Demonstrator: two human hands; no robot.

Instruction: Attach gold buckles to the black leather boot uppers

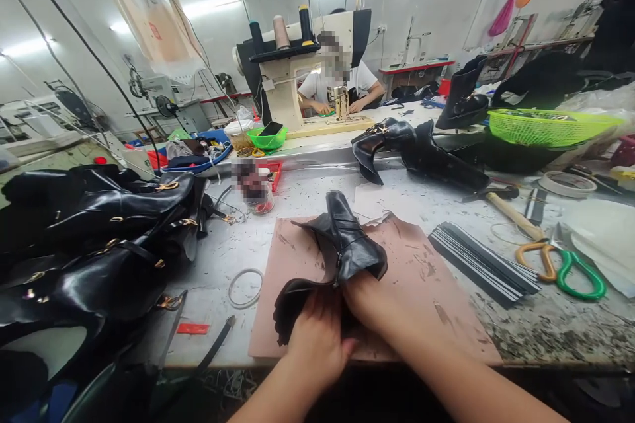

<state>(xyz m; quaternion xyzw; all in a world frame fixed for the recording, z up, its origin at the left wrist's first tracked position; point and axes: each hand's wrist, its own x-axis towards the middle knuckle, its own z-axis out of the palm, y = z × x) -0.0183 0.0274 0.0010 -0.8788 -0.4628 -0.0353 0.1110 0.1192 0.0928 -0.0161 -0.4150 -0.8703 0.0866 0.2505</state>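
Head view: the black leather upper (347,238) lies on the pink sheet (417,284) at the front of the desk (213,277), its long axis running away from the person, the narrow shaft end pointing to the far side. Left hand (320,334) and right hand (372,304) reach into its near, spread-open edges; finger closure is hidden.

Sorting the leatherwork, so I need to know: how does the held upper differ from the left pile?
The held upper is one piece, touched by left hand and right hand; the left pile is several, untouched. Gold fittings show on the left pile, none on the held upper. Both are glossy black.
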